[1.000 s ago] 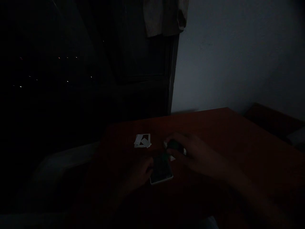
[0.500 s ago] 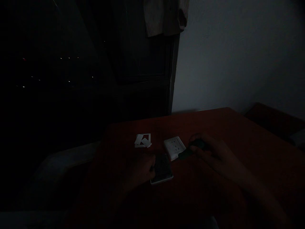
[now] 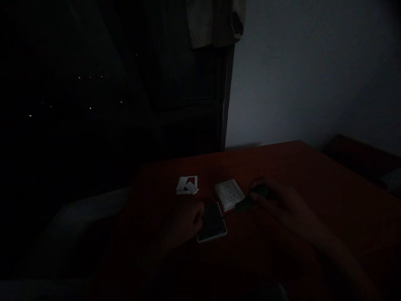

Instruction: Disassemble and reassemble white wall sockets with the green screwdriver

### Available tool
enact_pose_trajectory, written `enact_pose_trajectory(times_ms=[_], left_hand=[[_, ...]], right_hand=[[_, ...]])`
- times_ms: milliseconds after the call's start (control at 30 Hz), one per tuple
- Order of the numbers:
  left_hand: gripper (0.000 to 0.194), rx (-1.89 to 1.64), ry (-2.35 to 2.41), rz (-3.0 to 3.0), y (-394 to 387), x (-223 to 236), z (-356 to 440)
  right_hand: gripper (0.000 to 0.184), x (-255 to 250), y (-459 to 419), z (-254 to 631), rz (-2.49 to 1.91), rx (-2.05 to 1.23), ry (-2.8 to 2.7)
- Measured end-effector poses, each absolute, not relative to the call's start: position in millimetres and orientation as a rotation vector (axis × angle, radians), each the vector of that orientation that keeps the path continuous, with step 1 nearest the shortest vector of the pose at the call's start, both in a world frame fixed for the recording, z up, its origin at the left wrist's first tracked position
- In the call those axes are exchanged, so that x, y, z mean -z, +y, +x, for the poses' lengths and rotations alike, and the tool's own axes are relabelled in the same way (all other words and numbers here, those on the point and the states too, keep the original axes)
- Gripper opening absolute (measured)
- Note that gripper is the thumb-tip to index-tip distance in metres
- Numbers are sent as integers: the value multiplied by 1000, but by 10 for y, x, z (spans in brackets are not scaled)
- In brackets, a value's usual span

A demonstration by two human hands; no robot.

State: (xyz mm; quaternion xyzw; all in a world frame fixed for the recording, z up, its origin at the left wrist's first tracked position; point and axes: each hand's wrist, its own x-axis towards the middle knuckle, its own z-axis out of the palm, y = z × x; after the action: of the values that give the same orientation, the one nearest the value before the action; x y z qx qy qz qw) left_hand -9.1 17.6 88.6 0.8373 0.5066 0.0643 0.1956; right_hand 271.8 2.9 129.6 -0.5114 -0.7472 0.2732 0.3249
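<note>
Right hand [image 3: 280,198] grasps driver [image 3: 246,202], its shaft reaching box [image 3: 213,228]; left hand [image 3: 188,219] touches box, grip I cannot tell (too dark). Caution: weak bracing could cause slippage.

One green-handled tool [image 3: 247,202], one dark-faced square piece [image 3: 213,223], one socket panel [image 3: 229,193], one white frame [image 3: 196,180], two white strips [image 3: 192,187] and two hands [image 3: 283,198] are showing.

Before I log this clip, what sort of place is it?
Probably a dim room at night: a red table, a pale wall and, apparently, a dark window with specks of light.
</note>
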Motion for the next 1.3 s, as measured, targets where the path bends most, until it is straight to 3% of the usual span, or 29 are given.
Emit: enact_pose_trajectory(times_ms=[233, 433, 1033, 1133, 1300], left_hand=[[15, -518, 1702, 2020, 61, -764, -569], [19, -487, 1946, 1905, -50, -468, -968], [24, -526, 1835, 1988, -137, -255, -1067], [24, -562, 1842, 1993, -151, -261, -1077], [23, -687, 1874, 1994, -186, -335, -897]], right_hand=[[20, -1238, 0, 2781, -1376, -732, -1916], [20, -1180, -32, 2803, -1382, -758, -1815], [24, -1119, -33, 2875, -1385, -848, -1585], [21, -1021, -12, 2906, -1331, -1002, -1325], [26, -705, -102, 2831, -1175, -1595, -965]])
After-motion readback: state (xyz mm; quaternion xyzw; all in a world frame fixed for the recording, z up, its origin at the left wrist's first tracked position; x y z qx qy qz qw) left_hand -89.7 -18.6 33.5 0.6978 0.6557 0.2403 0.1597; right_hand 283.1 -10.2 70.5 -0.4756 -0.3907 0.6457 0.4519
